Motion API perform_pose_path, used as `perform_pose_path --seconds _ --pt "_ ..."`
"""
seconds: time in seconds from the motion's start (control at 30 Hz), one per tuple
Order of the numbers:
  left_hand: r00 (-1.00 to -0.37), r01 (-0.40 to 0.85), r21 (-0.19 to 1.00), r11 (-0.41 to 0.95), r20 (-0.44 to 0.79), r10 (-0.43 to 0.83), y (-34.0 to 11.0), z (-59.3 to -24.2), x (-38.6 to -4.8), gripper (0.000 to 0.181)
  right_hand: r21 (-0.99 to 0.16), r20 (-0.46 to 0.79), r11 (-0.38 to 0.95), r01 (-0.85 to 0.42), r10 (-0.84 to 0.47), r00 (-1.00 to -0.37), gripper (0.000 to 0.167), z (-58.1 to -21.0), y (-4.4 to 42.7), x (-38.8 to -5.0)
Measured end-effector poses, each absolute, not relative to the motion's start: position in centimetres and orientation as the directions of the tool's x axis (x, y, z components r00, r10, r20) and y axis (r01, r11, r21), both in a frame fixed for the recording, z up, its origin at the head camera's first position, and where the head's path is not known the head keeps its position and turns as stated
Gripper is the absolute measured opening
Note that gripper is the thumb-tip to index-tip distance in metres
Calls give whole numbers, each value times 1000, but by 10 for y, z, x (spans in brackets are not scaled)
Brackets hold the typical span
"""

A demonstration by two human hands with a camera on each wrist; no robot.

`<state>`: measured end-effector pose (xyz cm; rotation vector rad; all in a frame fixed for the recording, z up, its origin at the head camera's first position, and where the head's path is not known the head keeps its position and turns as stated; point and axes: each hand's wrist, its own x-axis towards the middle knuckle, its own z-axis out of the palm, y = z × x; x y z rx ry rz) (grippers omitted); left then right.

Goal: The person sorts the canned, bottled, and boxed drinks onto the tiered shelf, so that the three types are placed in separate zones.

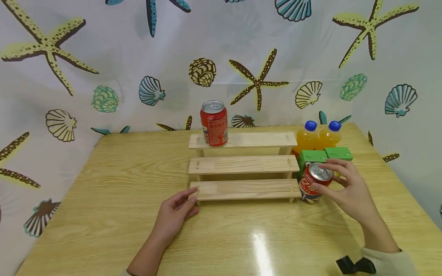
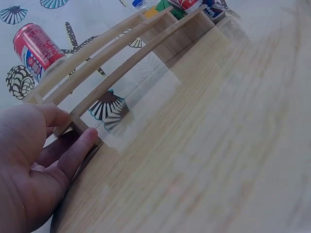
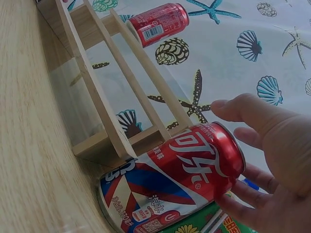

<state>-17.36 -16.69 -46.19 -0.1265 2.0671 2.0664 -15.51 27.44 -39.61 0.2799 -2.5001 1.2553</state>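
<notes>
A three-step wooden display rack [image 1: 241,189] stands on the table. My left hand [image 1: 176,211] pinches the left end of its lowest step; in the left wrist view, the fingers [image 2: 86,138] lie around that corner. At the rack's right end stands an upright red cola can [image 1: 310,184]. My right hand [image 1: 348,188] is around the upper part of this can, thumb in front and fingers behind. In the right wrist view, a gap shows between the thumb [image 3: 243,108] and the can. A second red cola can [image 1: 215,124] stands on the top step, toward the left.
Behind the lower can are two green boxes [image 1: 312,156] and two orange drink bottles [image 1: 307,138] with blue caps, close against the rack's right side. A white cloth [image 1: 172,46] printed with shells and starfish hangs behind the wood-grain table [image 1: 131,184].
</notes>
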Motion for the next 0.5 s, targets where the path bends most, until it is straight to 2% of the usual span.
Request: perform_pose_path --seconds 0.23,0.5 --pt "-973 -209 978 6 -209 102 -168 -463 -175 38 -773 336 569 -281 -9 -942 46 -400 279 -154" --pt "-975 -204 979 6 -204 92 -168 -464 -175 38 -778 287 572 -260 -45 -957 50 -403 283 -154"
